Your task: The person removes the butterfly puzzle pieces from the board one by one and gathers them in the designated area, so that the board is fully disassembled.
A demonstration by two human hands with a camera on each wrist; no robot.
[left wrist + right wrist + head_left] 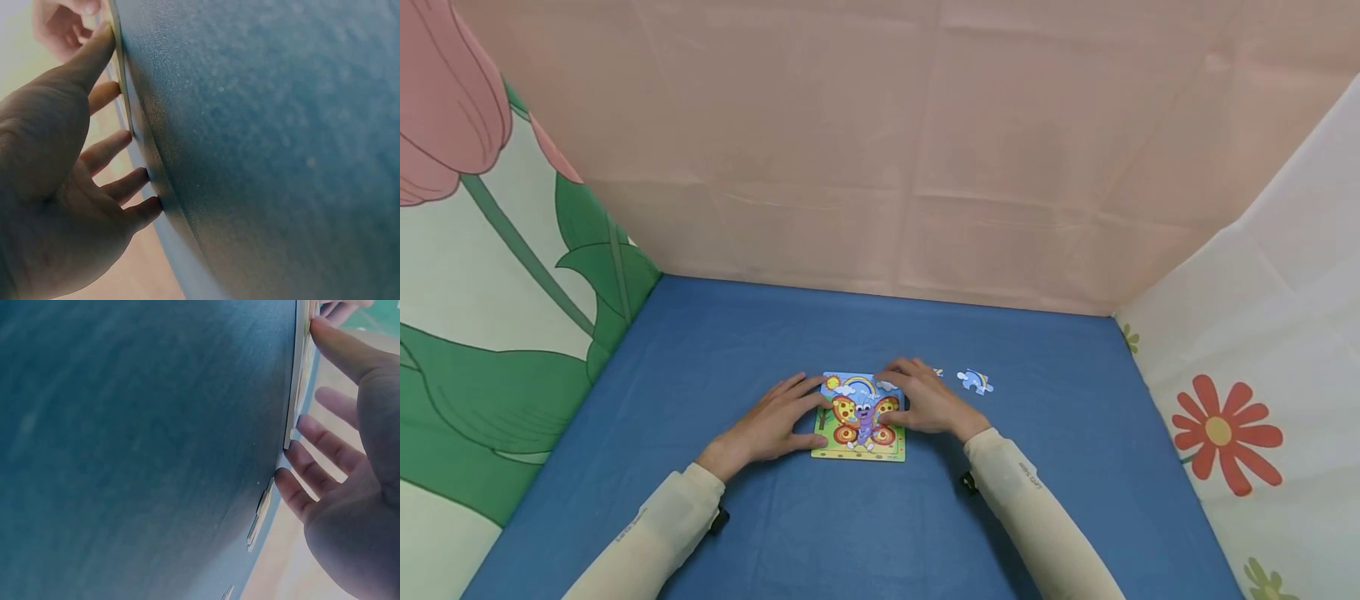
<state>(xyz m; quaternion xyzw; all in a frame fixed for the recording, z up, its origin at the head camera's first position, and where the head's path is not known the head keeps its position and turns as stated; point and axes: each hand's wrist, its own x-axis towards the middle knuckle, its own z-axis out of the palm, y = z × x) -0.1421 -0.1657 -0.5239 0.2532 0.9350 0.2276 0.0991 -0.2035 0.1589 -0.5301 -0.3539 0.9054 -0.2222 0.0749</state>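
A small jigsaw puzzle board (865, 417) with a purple butterfly, a rainbow and a sun lies on the blue table. My left hand (775, 421) rests at the board's left side, fingers spread and thumb on its lower left edge. From the other side my right hand (928, 402) reaches over the upper right corner, its thumb touching the picture near the butterfly's wing. In the right wrist view, that hand's fingers (328, 447) stretch along the board's edge (295, 381). Some of the board's right side is hidden under this hand.
A loose blue puzzle piece (975, 382) with a rainbow strip lies right of the board. Another piece (937, 372) peeks out behind my right hand. A pinkish cloth wall (887, 167) rises at the table's back, with printed cloth at both sides.
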